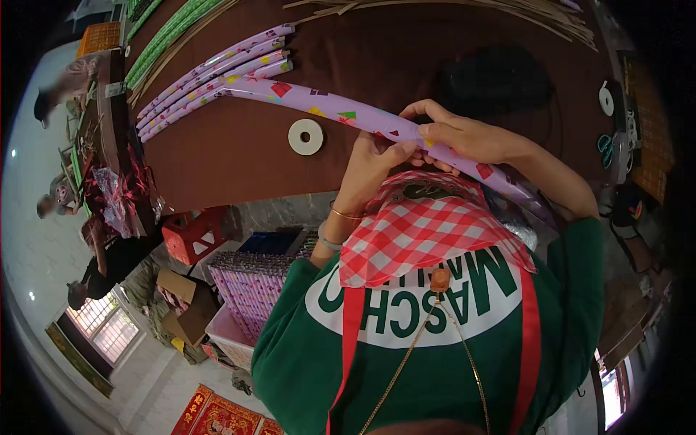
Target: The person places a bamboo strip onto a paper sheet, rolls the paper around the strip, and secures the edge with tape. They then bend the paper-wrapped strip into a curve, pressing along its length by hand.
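A long roll of purple printed wrapping paper (pixel 326 105) slants over the brown table, its near end passing beside my right forearm. My left hand (pixel 375 161) is closed on the near side of the roll, thumb and fingers pinching at its edge. Just to the right, my right hand (pixel 464 136) curls over the top of the same roll, its fingertips partly hidden. A white roll of tape (pixel 306 137) lies flat on the table left of my hands. Several finished-looking purple rolls (pixel 217 80) lie side by side at the left, touching the far end of the held roll.
Green rolls (pixel 170 40) and thin brown strips (pixel 464 6) lie along the far side. A dark bag-like object (pixel 486 80) sits beyond my right hand. At the right edge are another tape roll (pixel 606 99) and teal-handled scissors (pixel 605 148). A crate of purple rolls (pixel 246 297) stands below left; people work farther left.
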A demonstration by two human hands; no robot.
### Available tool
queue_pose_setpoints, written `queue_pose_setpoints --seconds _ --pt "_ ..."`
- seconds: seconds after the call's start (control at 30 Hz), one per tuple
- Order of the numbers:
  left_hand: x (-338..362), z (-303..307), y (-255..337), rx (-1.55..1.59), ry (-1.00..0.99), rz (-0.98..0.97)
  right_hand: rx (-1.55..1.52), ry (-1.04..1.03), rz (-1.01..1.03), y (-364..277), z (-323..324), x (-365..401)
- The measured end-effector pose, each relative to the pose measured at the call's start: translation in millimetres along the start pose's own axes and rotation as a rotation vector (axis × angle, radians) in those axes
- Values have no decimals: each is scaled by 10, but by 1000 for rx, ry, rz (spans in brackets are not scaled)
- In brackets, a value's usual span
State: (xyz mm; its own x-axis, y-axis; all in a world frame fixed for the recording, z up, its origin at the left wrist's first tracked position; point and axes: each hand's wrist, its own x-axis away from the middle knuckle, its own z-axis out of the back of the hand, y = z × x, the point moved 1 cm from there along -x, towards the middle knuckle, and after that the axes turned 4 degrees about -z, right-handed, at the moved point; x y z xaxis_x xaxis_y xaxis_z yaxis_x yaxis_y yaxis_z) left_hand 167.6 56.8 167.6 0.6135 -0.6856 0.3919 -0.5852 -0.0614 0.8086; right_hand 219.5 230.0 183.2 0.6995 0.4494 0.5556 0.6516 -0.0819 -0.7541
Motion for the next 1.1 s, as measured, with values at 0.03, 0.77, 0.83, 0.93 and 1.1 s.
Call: queue_pose_setpoints --seconds 0.03,0.77,0.83,0.93,1.1 --pt "14 -7 21 -19 18 17 25 25 -19 -3 -15 2" --pt "82 236 23 -34 36 -17 181 59 -187 -133 -110 -106" --pt "89 190 73 -166 28 -58 215 92 -178 -117 -130 -156" --pt "119 214 117 -149 9 -79 267 140 -128 -29 -86 -210" --pt "186 198 208 -184 105 -52 311 122 -113 0 -94 -204"
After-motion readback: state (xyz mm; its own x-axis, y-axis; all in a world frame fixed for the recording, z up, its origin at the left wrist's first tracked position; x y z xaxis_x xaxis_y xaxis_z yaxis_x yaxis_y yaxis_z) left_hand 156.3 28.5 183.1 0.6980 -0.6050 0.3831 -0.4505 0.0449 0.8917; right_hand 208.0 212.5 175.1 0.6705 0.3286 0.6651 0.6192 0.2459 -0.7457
